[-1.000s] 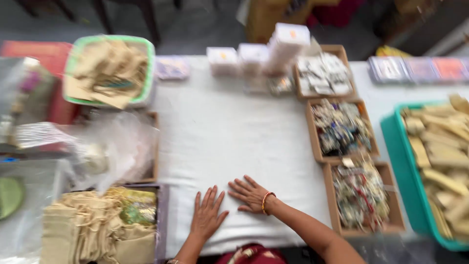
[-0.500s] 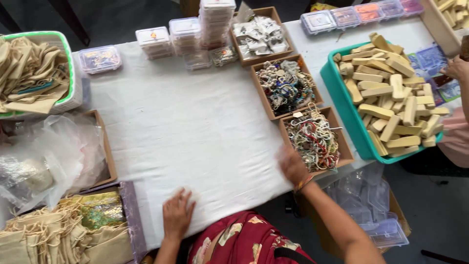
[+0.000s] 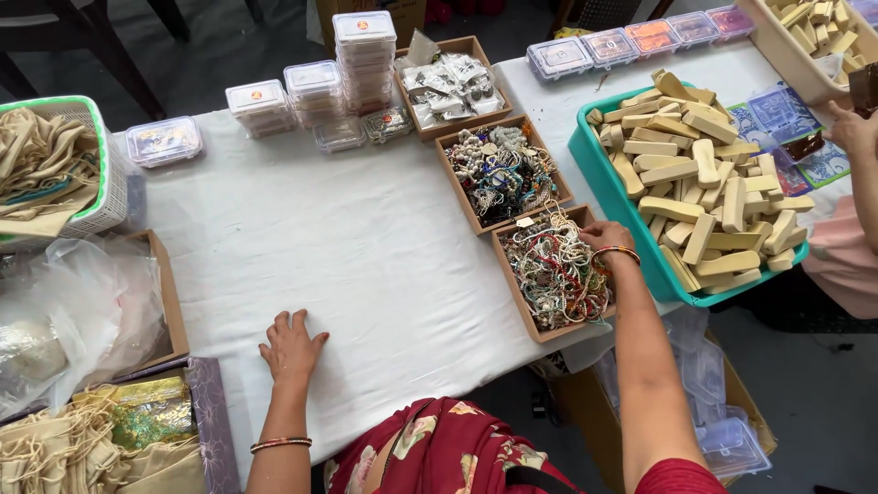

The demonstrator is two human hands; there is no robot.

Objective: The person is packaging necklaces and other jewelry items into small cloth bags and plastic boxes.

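Observation:
My left hand lies flat, fingers apart, on the white tablecloth near the table's front edge and holds nothing. My right hand reaches into the near brown cardboard tray full of beaded bracelets; its fingers curl down among the beads at the tray's far right corner. Whether it grips a bracelet is hidden. A second brown tray of darker bead strings sits just behind it.
A teal tub of tan wooden blocks stands right of the trays. Stacked clear lidded boxes and a tray of small packets line the far edge. At left are a green basket, plastic bags and cloth pouches. Another person's hand shows at far right.
My right hand has left the tablecloth and moved right and away into the near bracelet tray. The left hand stays flat on the cloth. The view has swung to the right.

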